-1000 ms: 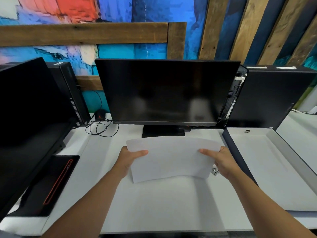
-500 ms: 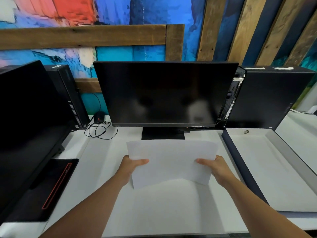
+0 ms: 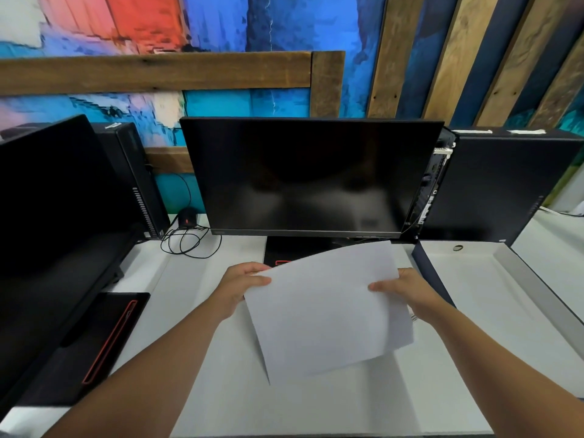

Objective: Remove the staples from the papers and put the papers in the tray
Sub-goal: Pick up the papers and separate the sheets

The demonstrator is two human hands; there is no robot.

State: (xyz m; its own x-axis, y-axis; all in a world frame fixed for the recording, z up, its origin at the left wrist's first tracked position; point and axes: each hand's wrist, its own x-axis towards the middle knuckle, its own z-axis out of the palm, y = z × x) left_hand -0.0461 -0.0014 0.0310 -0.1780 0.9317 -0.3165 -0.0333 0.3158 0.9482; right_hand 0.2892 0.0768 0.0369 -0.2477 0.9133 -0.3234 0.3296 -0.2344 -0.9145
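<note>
Papers (image 3: pixel 328 314) look plain white and blank, slightly curved, held tilted with one corner down over the middle of the desk (image 3: pixel 221 390). Left hand (image 3: pixel 241 284) pinches the left edge and right hand (image 3: pixel 407 290) grips the right edge. Tray (image 3: pixel 425 273) sits by the desk's right edge.

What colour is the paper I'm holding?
The paper is plain white, seen in the head view.
</note>
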